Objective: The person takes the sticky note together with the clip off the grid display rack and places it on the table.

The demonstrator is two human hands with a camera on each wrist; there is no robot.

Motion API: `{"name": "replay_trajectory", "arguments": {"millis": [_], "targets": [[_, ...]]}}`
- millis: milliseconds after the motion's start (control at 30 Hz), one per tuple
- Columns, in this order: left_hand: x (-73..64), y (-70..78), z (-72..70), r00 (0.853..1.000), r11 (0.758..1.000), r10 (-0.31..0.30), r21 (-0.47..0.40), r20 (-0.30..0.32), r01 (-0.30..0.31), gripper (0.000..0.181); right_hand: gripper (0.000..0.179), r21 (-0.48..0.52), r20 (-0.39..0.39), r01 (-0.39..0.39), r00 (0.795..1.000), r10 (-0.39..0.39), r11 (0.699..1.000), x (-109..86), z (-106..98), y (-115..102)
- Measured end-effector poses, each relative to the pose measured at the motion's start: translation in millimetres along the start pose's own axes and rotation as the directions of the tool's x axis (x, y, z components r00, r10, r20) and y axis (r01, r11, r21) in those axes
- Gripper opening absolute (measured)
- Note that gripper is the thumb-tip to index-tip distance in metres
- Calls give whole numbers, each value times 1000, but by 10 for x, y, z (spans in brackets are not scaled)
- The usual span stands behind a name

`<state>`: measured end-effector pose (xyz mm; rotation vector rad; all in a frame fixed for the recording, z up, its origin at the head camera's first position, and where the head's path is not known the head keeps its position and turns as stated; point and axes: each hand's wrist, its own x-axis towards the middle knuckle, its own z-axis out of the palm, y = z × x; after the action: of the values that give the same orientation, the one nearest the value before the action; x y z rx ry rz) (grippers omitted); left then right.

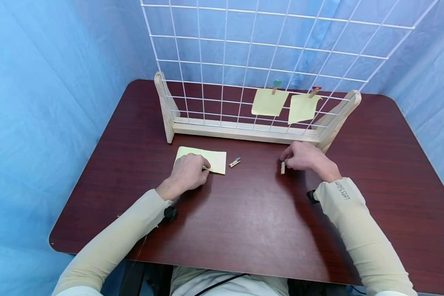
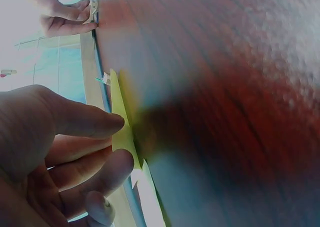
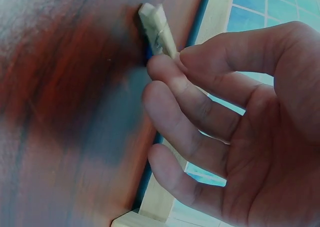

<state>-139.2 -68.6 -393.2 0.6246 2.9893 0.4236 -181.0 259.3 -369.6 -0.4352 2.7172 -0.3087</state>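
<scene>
Left grip [image 1: 188, 172] is narrow, pinching a yellow note [image 1: 217, 160] by its near edge on the surface [image 1: 244, 222]; right grip [image 1: 305, 156] pinches a wooden clip [image 1: 283, 168]. Paper should be light, soft, easily creased: best held at an edge. Clip looks light, stiff, springy: hold its tails. Between lies a second clip [image 1: 234, 162]; beyond, a rack [image 1: 225, 131].

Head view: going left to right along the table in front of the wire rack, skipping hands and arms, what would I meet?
Yellow paper → loose clothespin → second clothespin, at the right hand.
</scene>
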Motion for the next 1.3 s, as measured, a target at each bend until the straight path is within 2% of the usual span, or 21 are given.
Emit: {"name": "replay_trajectory", "arguments": {"millis": [167,267,367,433,500,600,667,733,767,800,867,967,1100,1233,1300], "targets": [[16,19,-37,1000,1000,8,2,-9,-8,21,25,11,-37,22,999,-22,1000,-30,-97,-35],[49,49,-68,999,1000,18,2,-32,-18,21,23,29,-126,55,991,-51,998,-44,-218,-123],[97,88,-87,998,1000,27,-6,-49,-28,21,22,58,-264,90,962,-72,994,-60,-372,-247],[129,122,-93,998,1000,30,-9,-50,-30,22,23,68,-381,112,921,-77,991,-62,-474,-325],[167,161,-94,998,999,34,-16,-48,-35,22,24,81,-497,130,865,-73,988,-58,-567,-394],[230,227,-91,997,999,50,-15,-51,-51,22,26,95,-652,161,755,-61,982,-25,-684,-478],[279,272,-86,997,998,64,-13,-54,-64,22,27,106,-722,177,690,-46,979,5,-751,-524],[333,316,-78,996,997,75,-7,-55,-75,21,28,108,-764,187,644,-39,976,43,-808,-562],[359,337,-74,996,997,77,-6,-53,-78,20,29,112,-773,184,634,-31,977,62,-833,-579],[386,355,-64,996,997,78,-1,-52,-78,20,30,115,-774,174,633,-21,978,81,-854,-595],[438,387,-41,996,997,74,5,-44,-73,18,32,119,-765,147,644,-4,982,117,-890,-619],[499,422,2,997,998,66,24,-30,-65,13,37,132,-726,99,687,28,986,156,-935,-647],[549,456,52,998,997,62,40,-8,-62,10,40,129,-678,57,734,46,990,196,-994,-669],[567,485,77,999,997,46,56,8,-46,14,40,104,-640,46,768,32,994,226,-1051,-690],[571,499,86,999,997,39,68,13,-40,16,39,102,-628,44,778,30,994,234,-1065,-694]]}}
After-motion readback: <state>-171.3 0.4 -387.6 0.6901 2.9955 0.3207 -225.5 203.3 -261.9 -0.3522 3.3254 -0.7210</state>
